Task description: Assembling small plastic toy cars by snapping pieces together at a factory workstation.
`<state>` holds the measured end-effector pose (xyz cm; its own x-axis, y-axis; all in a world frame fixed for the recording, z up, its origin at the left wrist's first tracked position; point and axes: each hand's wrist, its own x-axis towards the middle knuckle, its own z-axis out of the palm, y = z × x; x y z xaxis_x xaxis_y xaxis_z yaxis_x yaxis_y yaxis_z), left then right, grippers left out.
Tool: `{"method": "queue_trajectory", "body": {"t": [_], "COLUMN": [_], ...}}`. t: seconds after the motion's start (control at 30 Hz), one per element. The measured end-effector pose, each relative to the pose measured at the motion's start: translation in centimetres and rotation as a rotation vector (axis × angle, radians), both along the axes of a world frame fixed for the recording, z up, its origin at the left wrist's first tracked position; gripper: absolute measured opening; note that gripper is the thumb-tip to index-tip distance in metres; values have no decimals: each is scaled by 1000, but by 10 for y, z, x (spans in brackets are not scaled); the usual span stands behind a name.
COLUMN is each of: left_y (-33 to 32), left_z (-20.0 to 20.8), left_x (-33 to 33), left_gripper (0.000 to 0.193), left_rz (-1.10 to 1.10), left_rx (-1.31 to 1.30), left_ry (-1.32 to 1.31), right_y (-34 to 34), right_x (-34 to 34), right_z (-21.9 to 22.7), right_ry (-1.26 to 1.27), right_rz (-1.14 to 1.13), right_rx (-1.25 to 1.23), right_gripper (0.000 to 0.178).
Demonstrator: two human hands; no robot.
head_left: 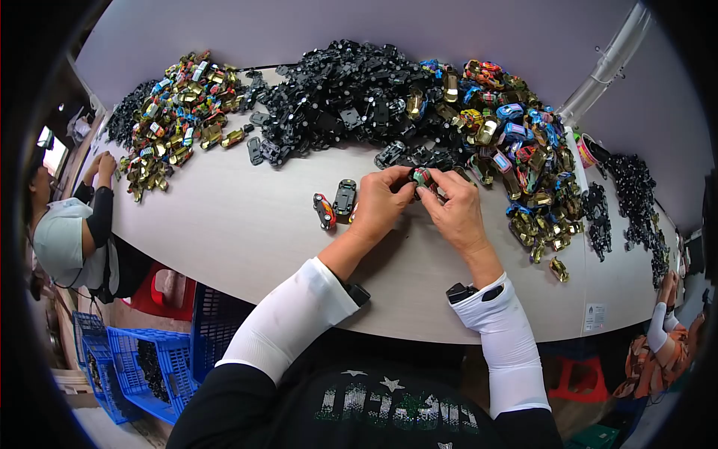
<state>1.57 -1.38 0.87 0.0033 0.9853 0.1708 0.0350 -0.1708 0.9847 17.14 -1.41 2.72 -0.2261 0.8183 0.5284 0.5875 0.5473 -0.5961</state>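
While both hands, your left hand [383,200] and right hand [453,208], were pinched shut on the small toy car [422,176] just above the worktop [224,224] near its far-edge heaps, you did best pressing evenly, fingertips clear of the seam.

Bare surface [224,224] lies open from my near edge up to my hands. Along the far edge, the black chassis heap [351,97] and coloured car bodies [523,150] block me. Two loose toy cars [336,203] sit just left of my left hand [381,202].
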Motion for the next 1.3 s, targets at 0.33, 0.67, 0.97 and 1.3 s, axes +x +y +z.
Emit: {"method": "queue_trajectory", "body": {"t": [0.33, 0.67, 0.97, 1.3], "left_y": [0, -3, 11, 2], "left_z": [-7, 2, -13, -6], "left_x": [1, -2, 0, -2], "left_gripper": [23, 18, 16, 20], "left_rz": [0, -88, 36, -185], "left_rx": [230, -3, 26, -120], "left_ry": [207, 58, -363, -338], "right_y": [-2, -3, 12, 2], "right_x": [1, 5, 17, 1], "right_z": [1, -1, -11, -6], "right_ry": [-89, -278, 481, 592], "right_rz": [-6, -22, -107, 87], "right_rx": [-68, -17, -415, -395], "right_gripper": [20, 34, 29, 36]}}
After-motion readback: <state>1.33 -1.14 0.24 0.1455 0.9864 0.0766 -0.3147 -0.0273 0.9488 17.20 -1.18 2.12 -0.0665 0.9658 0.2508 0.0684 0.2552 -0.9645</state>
